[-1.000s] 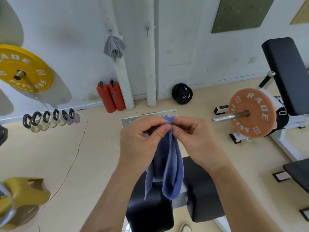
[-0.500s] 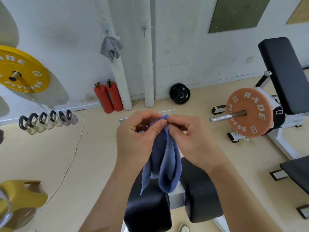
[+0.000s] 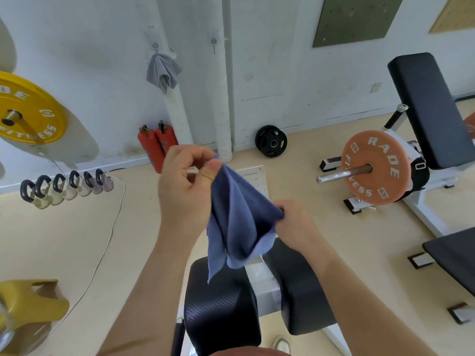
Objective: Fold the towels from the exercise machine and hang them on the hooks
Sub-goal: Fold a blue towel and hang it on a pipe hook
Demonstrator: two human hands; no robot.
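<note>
The blue towel (image 3: 239, 222) hangs in the air just above the exercise machine's black pads (image 3: 221, 304). The left hand (image 3: 185, 186) pinches its top corner between thumb and fingers. The right hand (image 3: 295, 224), nearer the pads, has its fingers curled tight on the towel's side edge. Beyond the pads, a grey towel (image 3: 163, 70) hangs from a wall hook (image 3: 155, 45).

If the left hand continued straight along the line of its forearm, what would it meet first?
Probably the vertical white pipe ahead. The left hand, pinching a corner of the blue towel, seems to have free air until there, though depth is hard to judge.
</note>
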